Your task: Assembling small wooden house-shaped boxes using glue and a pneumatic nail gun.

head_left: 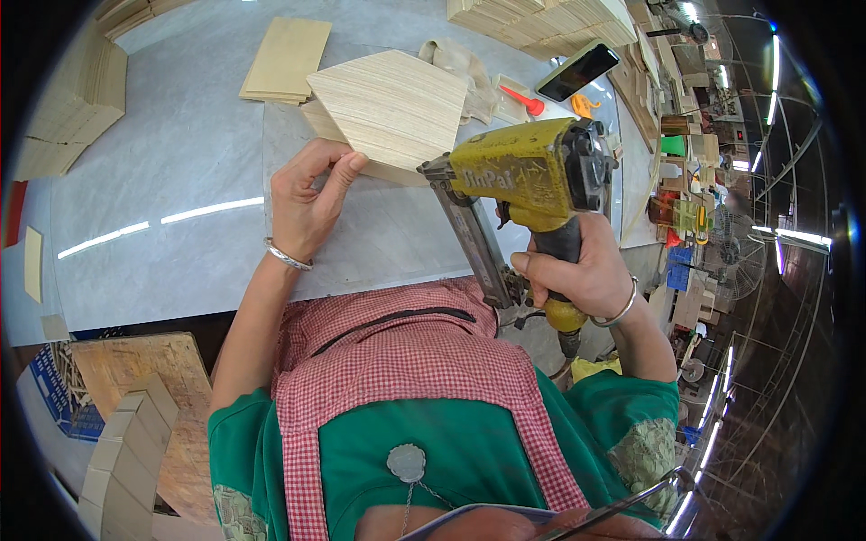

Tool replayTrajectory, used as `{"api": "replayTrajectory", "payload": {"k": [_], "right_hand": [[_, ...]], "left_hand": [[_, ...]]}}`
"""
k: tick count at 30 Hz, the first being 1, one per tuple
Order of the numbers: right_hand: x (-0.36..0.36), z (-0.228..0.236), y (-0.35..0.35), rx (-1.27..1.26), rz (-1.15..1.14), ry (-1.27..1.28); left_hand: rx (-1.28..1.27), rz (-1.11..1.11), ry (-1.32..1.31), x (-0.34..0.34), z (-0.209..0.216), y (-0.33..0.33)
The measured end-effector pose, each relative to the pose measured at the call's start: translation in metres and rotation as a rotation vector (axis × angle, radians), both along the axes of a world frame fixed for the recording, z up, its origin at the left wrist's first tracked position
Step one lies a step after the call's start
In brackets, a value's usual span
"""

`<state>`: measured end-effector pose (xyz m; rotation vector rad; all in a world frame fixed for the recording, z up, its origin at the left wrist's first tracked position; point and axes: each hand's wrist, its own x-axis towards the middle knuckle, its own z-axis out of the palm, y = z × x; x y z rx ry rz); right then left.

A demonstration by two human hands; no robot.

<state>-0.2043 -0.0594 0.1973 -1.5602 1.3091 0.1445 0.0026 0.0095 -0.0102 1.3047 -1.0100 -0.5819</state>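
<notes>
My right hand [582,270] is wrapped round the black grip of a yellow nail gun [519,171]. The gun's nose touches or nearly touches the near right edge of a pale wooden box-like piece [392,104] with an angled, many-sided top panel. Thumb and bent fingers of my left hand [311,194] pinch the near left corner of that piece. It stands on the grey table [361,243]; side boards show under the top panel, and its inside is hidden.
Thin boards [287,59] lie behind the piece. Around it are a crumpled cloth [456,72], a red-tipped glue bottle [523,99], a phone [579,72] and an orange tool [585,105]. Board stacks stand at left [81,99] and far back [541,22]. Wooden blocks [126,451] sit lower left.
</notes>
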Motion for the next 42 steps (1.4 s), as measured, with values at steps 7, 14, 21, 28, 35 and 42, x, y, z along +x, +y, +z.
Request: {"api": "replayTrajectory", "payload": {"k": [7,14,21,28,35,42], "right_hand": [[0.002,0.001,0.000,0.002,0.015,0.034],[0.007,0.004,0.000,-0.046,0.099,0.077],[0.019,0.011,0.000,-0.123,0.145,0.084],[0.042,0.007,-0.003,-0.085,0.180,0.090],[0.038,-0.001,-0.005,-0.055,0.182,0.052],[0.042,0.003,-0.005,-0.053,0.201,0.096]], "left_hand": [[-0.017,0.022,-0.010,0.000,-0.001,-0.001],[-0.023,0.015,-0.009,0.001,-0.003,-0.001],[0.050,-0.039,0.084,0.001,0.002,0.003],[0.048,-0.038,0.139,0.001,0.001,0.003],[-0.011,-0.022,-0.015,0.004,0.000,0.001],[-0.152,0.040,-0.008,0.006,0.003,0.000]]}}
